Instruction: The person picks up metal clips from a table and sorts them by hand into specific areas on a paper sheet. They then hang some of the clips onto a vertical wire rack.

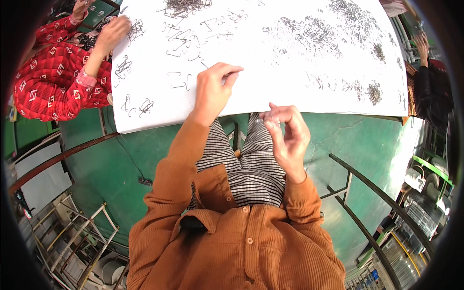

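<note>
Over the near edge of the white-topped table [159,104], my left hand [212,89] has thumb and forefinger drawn together in a pinch. Whatever lies between those fingertips, if anything, is too small to see. Lower and to the right, just off the table's edge, my right hand [291,137] is closed with its fingers curled. A tiny shiny piece [261,119] shows at its fingertips; its kind cannot be made out. Bent dark wire hooks [180,81] lie beside my left hand. Many small dark metal pieces [309,36] are spread farther right on the table.
A person in a red patterned garment [58,77] sits at the left, one hand [115,31] at a hook pile [137,30]. Another person's dark sleeve [431,89] shows at the right. Small heaps [374,92] lie near the right corner. A metal frame [348,188] stands on the green floor.
</note>
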`<state>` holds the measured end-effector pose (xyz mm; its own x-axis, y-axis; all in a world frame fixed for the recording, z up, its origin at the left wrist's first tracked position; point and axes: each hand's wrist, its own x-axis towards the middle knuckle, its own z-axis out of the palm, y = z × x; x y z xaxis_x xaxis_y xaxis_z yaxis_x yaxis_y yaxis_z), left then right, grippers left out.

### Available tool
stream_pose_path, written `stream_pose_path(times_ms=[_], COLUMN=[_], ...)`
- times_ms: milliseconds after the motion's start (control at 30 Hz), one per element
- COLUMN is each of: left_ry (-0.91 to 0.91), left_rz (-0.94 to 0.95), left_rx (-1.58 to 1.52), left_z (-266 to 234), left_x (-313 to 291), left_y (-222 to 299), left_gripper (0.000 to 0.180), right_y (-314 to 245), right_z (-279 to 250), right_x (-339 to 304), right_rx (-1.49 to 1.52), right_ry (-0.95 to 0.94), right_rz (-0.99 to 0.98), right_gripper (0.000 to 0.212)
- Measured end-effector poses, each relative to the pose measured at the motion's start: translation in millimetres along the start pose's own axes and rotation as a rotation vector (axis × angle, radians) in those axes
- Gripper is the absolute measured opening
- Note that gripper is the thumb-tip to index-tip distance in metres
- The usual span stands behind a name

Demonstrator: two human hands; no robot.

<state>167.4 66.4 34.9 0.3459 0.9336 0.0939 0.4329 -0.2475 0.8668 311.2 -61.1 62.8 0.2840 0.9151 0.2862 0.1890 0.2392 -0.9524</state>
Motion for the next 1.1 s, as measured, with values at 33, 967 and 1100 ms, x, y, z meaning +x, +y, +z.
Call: stream_pose_path(times_ms=[33, 967, 1100], left_ry=[0.000, 0.050, 0.118], left_rz=[0.026, -0.262, -0.202], left_rx=[0.051, -0.432, -0.301], left_z=[9, -50, -55], left_x=[9, -92, -101], left_y=[-2, 33, 31], left_gripper=[0.018, 0.015, 0.013], right_y=[-2, 22, 18], right_z=[-4, 59, 62], right_x=[-10, -13, -11], right_rx=[-0.028, -0.214, -0.184], right_ry=[-0.001, -0.042, -0.118], right_rz=[0.019, -0.204, -0.222], right_gripper=[0.008, 0.012, 0.008])
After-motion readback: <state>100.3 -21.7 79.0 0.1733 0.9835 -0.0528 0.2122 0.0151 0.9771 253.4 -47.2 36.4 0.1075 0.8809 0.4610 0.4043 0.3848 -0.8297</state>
